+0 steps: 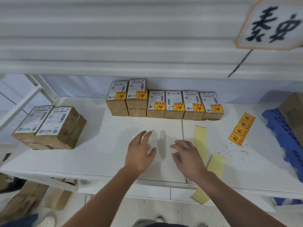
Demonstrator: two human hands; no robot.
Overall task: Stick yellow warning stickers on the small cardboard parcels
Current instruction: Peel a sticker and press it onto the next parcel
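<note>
Stickered parcels [173, 102] sit in a tight row at the back of the desk [105, 145], labels up, probably parked as done. The unstickered parcel stack [54, 126] sits well apart at the left, and the yellow sticker strip [242, 129] lies at the right near the spent backing strips [200, 140]. Left grip [139, 153] and right grip [188, 156] are both released, fingers spread above bare white desk and holding nothing; behind is a ribbed white wall [114, 38], with a hanging sign [270, 23] and a blue plastic pallet [282, 128] at the right.
</note>
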